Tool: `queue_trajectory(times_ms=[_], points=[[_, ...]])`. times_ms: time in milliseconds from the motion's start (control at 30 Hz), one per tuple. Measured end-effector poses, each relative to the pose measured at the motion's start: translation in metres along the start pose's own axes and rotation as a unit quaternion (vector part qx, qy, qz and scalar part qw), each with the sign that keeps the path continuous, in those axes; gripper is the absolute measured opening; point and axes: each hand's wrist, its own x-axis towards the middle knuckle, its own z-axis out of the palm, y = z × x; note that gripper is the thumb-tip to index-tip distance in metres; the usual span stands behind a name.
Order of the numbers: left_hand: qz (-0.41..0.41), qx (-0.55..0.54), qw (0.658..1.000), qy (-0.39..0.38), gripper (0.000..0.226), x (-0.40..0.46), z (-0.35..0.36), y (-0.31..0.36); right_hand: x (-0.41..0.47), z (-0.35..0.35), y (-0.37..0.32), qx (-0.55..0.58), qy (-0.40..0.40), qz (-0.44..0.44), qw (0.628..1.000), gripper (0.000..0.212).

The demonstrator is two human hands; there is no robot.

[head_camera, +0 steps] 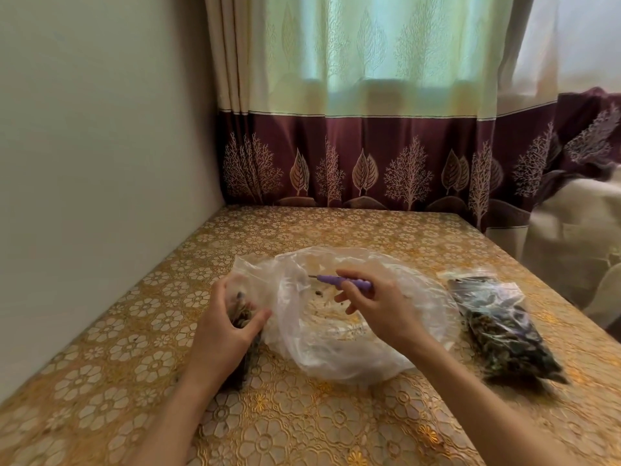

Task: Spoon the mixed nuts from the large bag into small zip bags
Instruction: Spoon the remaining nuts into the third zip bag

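While left hand grips small bag, right hand pinches spoon (bowl apparently hidden).

The table carries a gold covering with a raised white flower pattern and stands in a corner. A plain pale wall borders its left edge. Behind it hangs a curtain, pale green above with daylight passing through, maroon below with tree and leaf motifs. A cream-covered seat stands at right.
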Motion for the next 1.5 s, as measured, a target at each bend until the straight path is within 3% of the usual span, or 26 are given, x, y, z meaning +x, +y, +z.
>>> queue_trajectory(times_ms=[167,533,767,1100,1300,1500], points=[[-0.005,0.001,1.000,-0.001,0.065,0.000,0.000,-0.001,-0.001,-0.002,0.008,-0.006,-0.023,0.008,1.000,0.023],[-0.002,0.002,1.000,0.003,0.058,-0.001,0.000,0.001,-0.007,-0.045,0.009,0.069,0.107,0.011,0.992,0.017],[0.000,0.005,1.000,0.006,0.059,-0.001,0.000,-0.001,-0.001,-0.017,0.005,-0.009,0.054,0.010,0.998,0.017],[-0.001,-0.005,1.000,-0.002,0.059,0.000,-0.001,-0.004,-0.016,-0.033,0.002,0.000,0.082,-0.017,0.996,0.026],[-0.004,-0.005,1.000,0.001,0.063,0.000,-0.001,-0.003,-0.003,-0.003,-0.009,-0.002,0.026,-0.039,0.999,0.016],[0.001,-0.006,1.000,-0.001,0.060,0.001,-0.001,-0.001,-0.003,0.004,-0.006,-0.013,-0.033,-0.010,0.999,0.021]])
